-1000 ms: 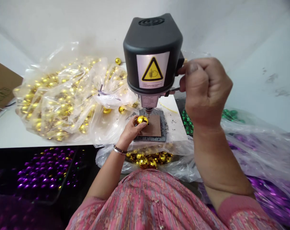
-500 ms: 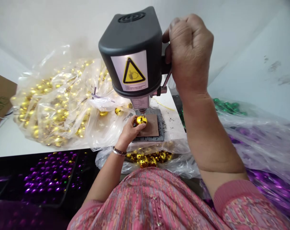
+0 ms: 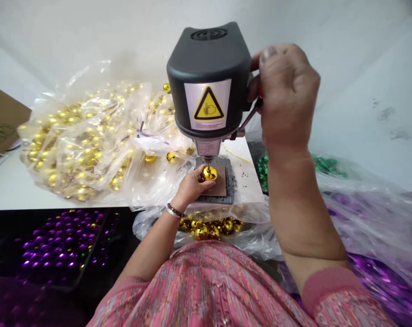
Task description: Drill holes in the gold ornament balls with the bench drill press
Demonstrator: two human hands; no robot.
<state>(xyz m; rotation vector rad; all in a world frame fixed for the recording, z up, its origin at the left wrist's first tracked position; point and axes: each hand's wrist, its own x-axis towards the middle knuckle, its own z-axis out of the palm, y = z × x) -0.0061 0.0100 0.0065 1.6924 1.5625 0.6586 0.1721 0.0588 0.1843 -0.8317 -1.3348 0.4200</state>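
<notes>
Ball [image 3: 210, 174]: under drill [image 3: 208, 59], bit [image 3: 208, 163] at its top.
Left hand [image 3: 190, 186]: pinching ball beneath drill.
Right hand [image 3: 289, 95]: closed on lever [image 3: 249, 118], drill's right.
Progress: ball looks placed; hole begun, can't tell.
Gold balls [image 3: 71, 152]: bagged, drill's left; drilled or not, unclear.

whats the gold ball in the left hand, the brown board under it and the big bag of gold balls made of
Gold ball: probably plastic with a shiny metallic coating, going by its mirror-like facets.
Brown board: perhaps fibreboard or wood; it looks flat and matt.
Big bag: thin clear plastic film, glossy, crinkled and see-through.
</notes>
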